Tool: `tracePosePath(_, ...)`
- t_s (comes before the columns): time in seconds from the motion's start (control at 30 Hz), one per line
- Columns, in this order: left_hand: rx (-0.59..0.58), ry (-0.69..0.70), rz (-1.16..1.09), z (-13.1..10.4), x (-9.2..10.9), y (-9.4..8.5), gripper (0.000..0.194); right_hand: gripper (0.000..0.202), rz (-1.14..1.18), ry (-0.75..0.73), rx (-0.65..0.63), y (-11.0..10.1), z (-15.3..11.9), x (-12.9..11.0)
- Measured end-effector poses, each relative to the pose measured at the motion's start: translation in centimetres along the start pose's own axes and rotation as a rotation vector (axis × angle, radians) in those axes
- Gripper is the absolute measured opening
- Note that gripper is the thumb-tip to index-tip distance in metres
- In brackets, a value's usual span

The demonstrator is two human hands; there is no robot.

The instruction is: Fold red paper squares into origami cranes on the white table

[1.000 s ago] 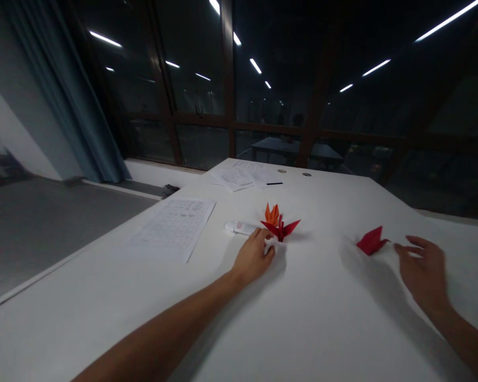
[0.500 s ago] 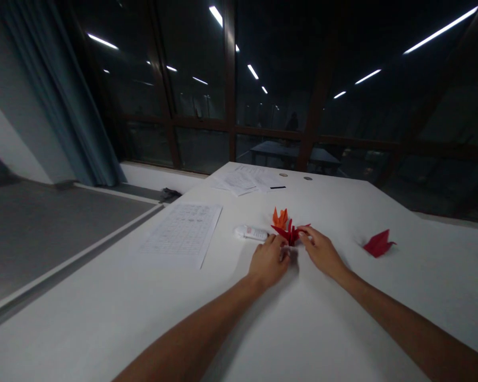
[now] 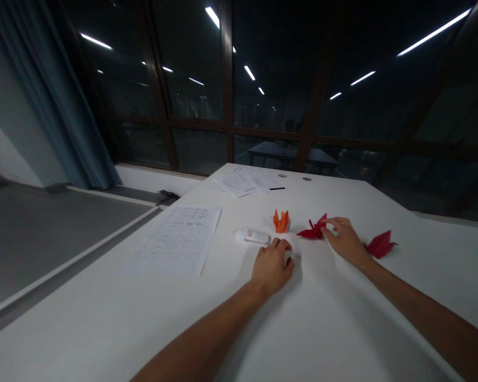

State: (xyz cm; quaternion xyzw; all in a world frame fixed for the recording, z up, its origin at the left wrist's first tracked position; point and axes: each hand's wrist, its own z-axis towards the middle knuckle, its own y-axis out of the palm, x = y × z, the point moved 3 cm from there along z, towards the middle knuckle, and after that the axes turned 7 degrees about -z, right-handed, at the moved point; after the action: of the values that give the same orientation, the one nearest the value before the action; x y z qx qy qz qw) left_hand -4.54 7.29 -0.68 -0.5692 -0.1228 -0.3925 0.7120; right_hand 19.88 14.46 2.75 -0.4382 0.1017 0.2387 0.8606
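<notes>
The right hand [image 3: 344, 242], grip pinched on the middle paper crane [image 3: 311, 232], could crease it by squeezing; the left hand [image 3: 271, 267] gapes.

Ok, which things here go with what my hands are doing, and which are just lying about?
Likely in use:
middle red paper crane, wing pinched by your right hand
orange paper crane
rightmost red paper crane

Probably lying about:
white tube-like item, near your left hand
printed sheet
loose papers
black strip

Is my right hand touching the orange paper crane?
No, your right hand is at a red paper crane, to the right of the orange paper crane.
</notes>
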Motion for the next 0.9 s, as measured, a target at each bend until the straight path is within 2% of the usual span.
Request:
tracePosePath(0.13,-0.012,0.016,0.007,0.0,0.1,-0.1,0.022,0.033,-0.06,-0.015,0.193,-1.7,0.9,-2.8)
tracePosePath(0.23,-0.021,0.025,0.01,0.1,0.1,-0.1,0.018,0.023,-0.004,-0.158,0.243,-2.5,1.4,-5.7)
tracePosePath(0.3,-0.026,0.027,0.01,0.1,0.0,-0.1,0.017,0.021,0.044,-0.163,0.22,-2.5,1.6,-6.2)
tracePosePath(0.37,-0.03,0.026,0.006,0.1,0.0,-0.1,0.018,0.023,0.056,-0.116,0.211,-2.2,1.6,-5.3)
tracePosePath(0.47,-0.031,0.022,-0.005,0.1,-0.1,-0.1,0.023,0.033,0.092,-0.009,0.182,-0.9,0.7,-2.6)
tracePosePath(0.57,-0.02,0.012,-0.017,0.1,-0.1,-0.3,0.022,0.039,0.163,0.074,0.099,1.1,-0.6,-0.3)
tracePosePath(0.63,-0.012,0.007,-0.026,0.2,-0.1,-0.4,0.021,0.034,0.231,0.108,0.028,2.4,-1.1,0.6)
tracePosePath(0.77,-0.004,0.004,-0.058,0.3,-0.3,-0.5,0.019,0.027,0.399,0.18,-0.058,3.8,-1.4,0.8)
tracePosePath(0.9,0.003,-0.014,-0.106,0.4,-0.7,-0.5,0.019,0.036,0.633,0.264,-0.185,3.8,-2.7,-0.6)
